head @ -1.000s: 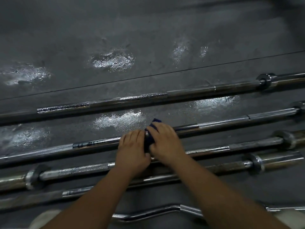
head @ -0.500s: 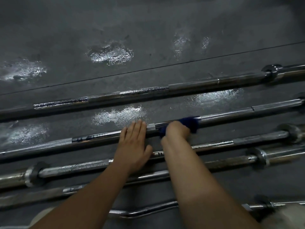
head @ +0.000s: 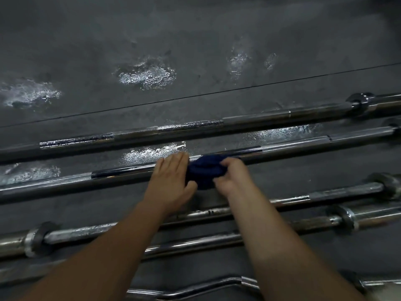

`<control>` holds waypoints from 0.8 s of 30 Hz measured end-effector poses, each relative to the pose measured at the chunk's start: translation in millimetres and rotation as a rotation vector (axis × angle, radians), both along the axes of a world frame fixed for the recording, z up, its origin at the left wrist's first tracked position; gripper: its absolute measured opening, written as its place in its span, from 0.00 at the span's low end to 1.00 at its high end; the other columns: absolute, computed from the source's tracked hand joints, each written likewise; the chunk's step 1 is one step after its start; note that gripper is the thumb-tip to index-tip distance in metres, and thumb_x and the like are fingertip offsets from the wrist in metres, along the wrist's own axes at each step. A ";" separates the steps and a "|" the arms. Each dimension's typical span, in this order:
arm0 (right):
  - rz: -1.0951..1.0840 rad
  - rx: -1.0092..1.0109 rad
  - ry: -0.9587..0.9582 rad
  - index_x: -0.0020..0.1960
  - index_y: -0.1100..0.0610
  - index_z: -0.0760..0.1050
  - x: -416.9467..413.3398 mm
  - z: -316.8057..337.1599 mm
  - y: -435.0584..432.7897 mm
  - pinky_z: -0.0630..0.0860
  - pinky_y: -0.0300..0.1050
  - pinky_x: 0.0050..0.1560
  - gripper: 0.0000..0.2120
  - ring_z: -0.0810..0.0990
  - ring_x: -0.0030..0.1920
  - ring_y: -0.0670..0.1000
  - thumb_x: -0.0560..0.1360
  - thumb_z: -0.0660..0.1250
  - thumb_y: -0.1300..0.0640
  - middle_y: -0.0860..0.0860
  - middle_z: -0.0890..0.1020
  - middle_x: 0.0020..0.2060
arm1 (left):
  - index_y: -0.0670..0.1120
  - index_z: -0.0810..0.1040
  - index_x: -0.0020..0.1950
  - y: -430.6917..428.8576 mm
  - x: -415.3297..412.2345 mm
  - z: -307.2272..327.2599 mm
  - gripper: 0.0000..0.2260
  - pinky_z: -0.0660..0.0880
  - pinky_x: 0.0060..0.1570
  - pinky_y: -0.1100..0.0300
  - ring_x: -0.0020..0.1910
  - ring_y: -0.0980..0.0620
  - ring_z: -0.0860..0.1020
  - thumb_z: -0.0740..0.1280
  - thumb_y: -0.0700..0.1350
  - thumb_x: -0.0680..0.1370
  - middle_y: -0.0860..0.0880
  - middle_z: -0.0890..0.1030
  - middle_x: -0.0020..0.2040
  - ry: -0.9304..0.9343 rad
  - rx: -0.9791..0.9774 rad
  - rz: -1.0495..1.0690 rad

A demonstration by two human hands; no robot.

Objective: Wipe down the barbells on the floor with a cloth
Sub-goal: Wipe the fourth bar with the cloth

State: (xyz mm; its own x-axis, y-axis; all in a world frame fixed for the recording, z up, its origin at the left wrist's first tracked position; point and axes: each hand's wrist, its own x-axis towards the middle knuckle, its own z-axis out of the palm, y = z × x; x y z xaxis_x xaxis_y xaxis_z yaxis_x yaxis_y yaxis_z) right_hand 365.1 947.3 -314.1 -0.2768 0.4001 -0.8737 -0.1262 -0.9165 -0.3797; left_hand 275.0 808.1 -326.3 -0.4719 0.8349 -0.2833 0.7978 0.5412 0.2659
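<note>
Several steel barbells lie side by side on the dark floor. The second barbell from the far side (head: 303, 144) runs left to right under both hands. A dark blue cloth (head: 205, 170) is bunched on its shaft near the middle. My right hand (head: 234, 177) grips the cloth from the right, its fingers curled into the fabric. My left hand (head: 171, 181) lies flat with straight fingers on the same shaft, touching the cloth's left edge. The shaft under both hands is hidden.
The farthest barbell (head: 249, 122) lies beyond; nearer ones (head: 336, 192) with collars cross under my forearms. A curved chrome bar (head: 195, 287) lies nearest me. Wet shiny patches (head: 147, 74) mark the floor, and a thin seam line (head: 260, 85) runs across it.
My right hand has slid back to the left along the bar with the cloth, which now bunches against my left hand. My left hand stays flat on the shaft.
</note>
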 end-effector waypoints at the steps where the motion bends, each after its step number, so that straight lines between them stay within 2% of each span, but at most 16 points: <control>1: -0.090 -0.001 -0.003 0.47 0.60 0.73 2.9 -2.6 10.4 0.79 0.44 0.32 0.11 0.81 0.35 0.56 0.72 0.55 0.69 0.58 0.81 0.40 | 0.45 0.56 0.80 -1.2 -0.5 -0.6 0.40 0.46 0.77 0.48 0.77 0.47 0.56 0.43 0.61 0.70 0.46 0.60 0.79 0.006 -0.002 -0.011; 3: -0.229 0.025 -0.038 0.49 0.59 0.73 4.5 -9.0 20.7 0.80 0.40 0.36 0.11 0.79 0.39 0.56 0.76 0.54 0.68 0.58 0.78 0.43 | 0.45 0.55 0.81 -3.5 2.1 -0.3 0.40 0.44 0.78 0.49 0.78 0.47 0.56 0.43 0.61 0.70 0.46 0.59 0.80 0.001 -0.008 -0.013; 5: -0.100 0.031 -0.026 0.49 0.61 0.73 -0.5 -4.2 2.5 0.78 0.42 0.29 0.09 0.78 0.37 0.57 0.77 0.55 0.67 0.59 0.78 0.42 | 0.45 0.56 0.80 -1.1 7.3 1.3 0.40 0.41 0.77 0.50 0.77 0.47 0.56 0.44 0.60 0.70 0.46 0.60 0.79 -0.006 0.010 0.014; 7: 0.040 0.015 -0.018 0.48 0.63 0.74 -1.9 3.8 -15.0 0.77 0.46 0.31 0.09 0.78 0.35 0.58 0.73 0.55 0.68 0.60 0.80 0.40 | 0.45 0.57 0.80 0.0 8.3 1.9 0.40 0.41 0.76 0.51 0.77 0.47 0.57 0.45 0.60 0.70 0.46 0.61 0.79 -0.010 0.027 0.040; 9: -0.052 -0.009 -0.021 0.43 0.61 0.72 5.3 5.2 1.4 0.77 0.47 0.33 0.10 0.79 0.33 0.56 0.72 0.54 0.70 0.56 0.80 0.35 | 0.46 0.55 0.81 -1.8 5.7 0.8 0.40 0.41 0.77 0.51 0.77 0.48 0.55 0.43 0.60 0.70 0.47 0.59 0.80 -0.016 0.014 0.028; 11: -0.238 -0.012 -0.040 0.42 0.59 0.71 7.4 4.1 20.7 0.76 0.44 0.35 0.11 0.78 0.32 0.53 0.77 0.53 0.68 0.54 0.79 0.34 | 0.47 0.54 0.81 -2.6 5.1 -0.8 0.40 0.41 0.77 0.51 0.78 0.48 0.54 0.43 0.60 0.70 0.48 0.58 0.80 -0.017 -0.005 0.019; 12: -0.238 0.007 -0.043 0.43 0.59 0.72 7.0 3.6 17.9 0.76 0.42 0.33 0.11 0.78 0.32 0.53 0.78 0.53 0.68 0.54 0.79 0.33 | 0.46 0.56 0.80 -1.5 7.4 -0.8 0.40 0.42 0.77 0.49 0.77 0.48 0.56 0.44 0.60 0.70 0.47 0.60 0.79 -0.010 -0.001 0.024; 13: -0.159 0.020 -0.031 0.45 0.60 0.72 4.9 3.3 7.3 0.77 0.43 0.32 0.11 0.78 0.33 0.54 0.77 0.53 0.68 0.56 0.79 0.35 | 0.45 0.58 0.80 0.4 9.6 -0.2 0.39 0.44 0.77 0.48 0.76 0.47 0.58 0.46 0.60 0.70 0.46 0.62 0.78 0.000 0.010 0.035; 15: -0.006 -0.023 -0.018 0.48 0.63 0.73 2.9 5.2 -13.7 0.76 0.47 0.37 0.10 0.77 0.38 0.57 0.76 0.53 0.68 0.59 0.78 0.40 | 0.44 0.60 0.79 1.8 11.1 1.4 0.39 0.44 0.77 0.48 0.76 0.46 0.59 0.46 0.60 0.70 0.46 0.64 0.77 0.001 0.025 0.054; 16: -0.020 -0.026 -0.033 0.48 0.65 0.73 5.3 3.3 -12.8 0.75 0.43 0.38 0.10 0.76 0.39 0.56 0.76 0.53 0.69 0.59 0.78 0.41 | 0.45 0.59 0.79 0.9 9.7 2.6 0.40 0.42 0.77 0.50 0.76 0.47 0.58 0.45 0.60 0.70 0.46 0.63 0.78 -0.010 0.023 0.052; 18: -0.094 0.056 -0.081 0.48 0.65 0.73 11.9 6.2 3.9 0.72 0.34 0.33 0.06 0.74 0.37 0.52 0.76 0.58 0.71 0.57 0.76 0.40 | 0.46 0.57 0.80 -0.3 7.3 3.7 0.41 0.40 0.76 0.51 0.78 0.48 0.56 0.42 0.61 0.69 0.47 0.60 0.79 -0.034 0.014 0.041; 19: -0.126 0.055 -0.082 0.46 0.64 0.73 9.5 8.2 8.1 0.72 0.35 0.29 0.06 0.73 0.35 0.51 0.76 0.59 0.70 0.56 0.75 0.39 | 0.46 0.56 0.80 -0.1 7.3 4.0 0.41 0.40 0.76 0.51 0.78 0.48 0.55 0.42 0.61 0.69 0.47 0.60 0.79 -0.036 0.009 0.041; 21: -0.157 0.013 -0.066 0.43 0.61 0.71 7.2 9.1 2.1 0.72 0.37 0.25 0.09 0.76 0.32 0.52 0.78 0.54 0.67 0.56 0.75 0.38 | 0.46 0.58 0.79 2.1 11.3 4.8 0.41 0.42 0.77 0.50 0.77 0.47 0.57 0.44 0.61 0.69 0.47 0.62 0.78 -0.022 0.009 0.062; 22: -0.100 -0.058 -0.041 0.44 0.62 0.71 3.4 10.8 -6.8 0.74 0.40 0.28 0.10 0.78 0.32 0.53 0.78 0.53 0.67 0.58 0.76 0.39 | 0.45 0.59 0.79 2.9 12.4 5.2 0.40 0.44 0.77 0.49 0.76 0.46 0.58 0.45 0.61 0.69 0.46 0.63 0.77 -0.018 0.019 0.077; 24: -0.034 -0.083 -0.036 0.43 0.63 0.71 -2.0 15.2 -10.3 0.78 0.47 0.40 0.11 0.79 0.35 0.56 0.78 0.51 0.68 0.60 0.78 0.37 | 0.46 0.58 0.79 1.3 11.9 4.8 0.40 0.45 0.77 0.49 0.76 0.47 0.58 0.45 0.61 0.69 0.47 0.63 0.77 -0.038 0.025 0.080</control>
State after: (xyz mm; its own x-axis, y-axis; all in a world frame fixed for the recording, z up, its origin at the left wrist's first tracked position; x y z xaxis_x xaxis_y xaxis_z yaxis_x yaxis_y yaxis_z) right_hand 363.1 937.0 -298.9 -0.2322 0.3345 -0.9133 -0.1456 -0.9404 -0.3074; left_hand 286.9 809.3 -321.5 -0.5270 0.8017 -0.2820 0.7410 0.5960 0.3095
